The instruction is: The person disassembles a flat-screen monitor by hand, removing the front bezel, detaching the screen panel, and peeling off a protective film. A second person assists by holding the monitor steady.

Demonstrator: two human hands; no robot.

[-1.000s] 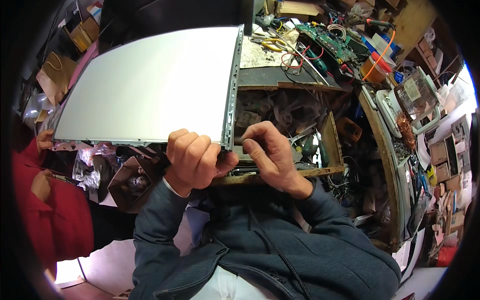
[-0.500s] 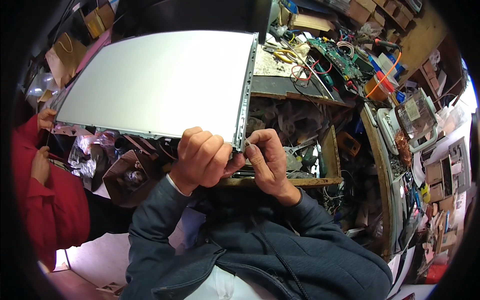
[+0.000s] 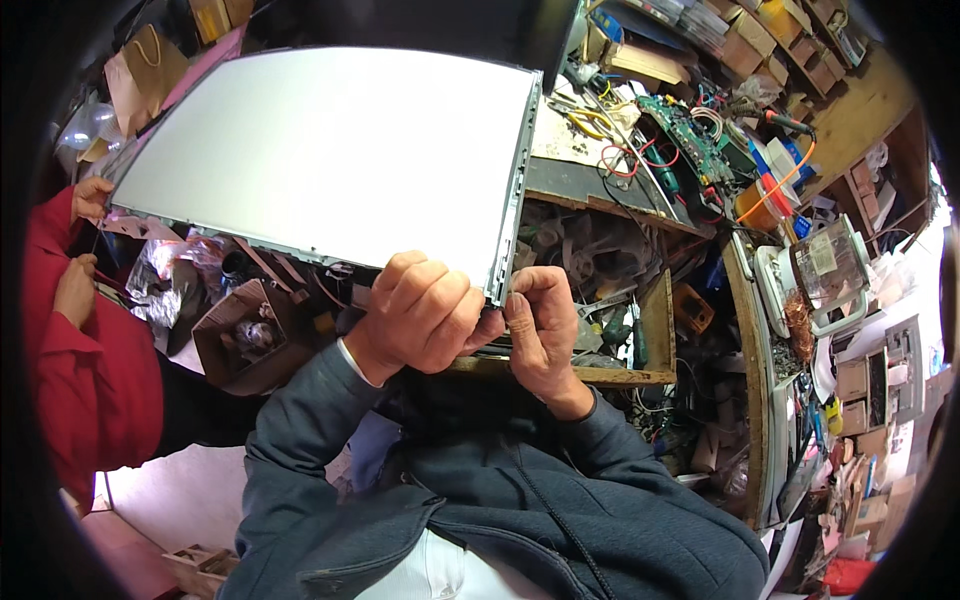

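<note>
Item one: a white panel in a thin metal frame, held tilted in front of you, its right edge seen against the left end of the counter. Your left hand is closed on its near edge, just left of the near right corner, fingers pressed together and curled over the frame. Your right hand is at that same corner, thumb and forefinger drawn close together; whether they pinch anything, you cannot tell.

At the panel's near left corner, a co-worker's hand in a red sleeve grips the edge.

On the counter: yellow-handled pliers, on a pale sheet towards the left end; a green circuit board, further right; an orange cord, towards the right edge. Below the counter's near edge: an open wooden drawer, filled with mixed parts. Below the panel, left: an open cardboard box.
</note>
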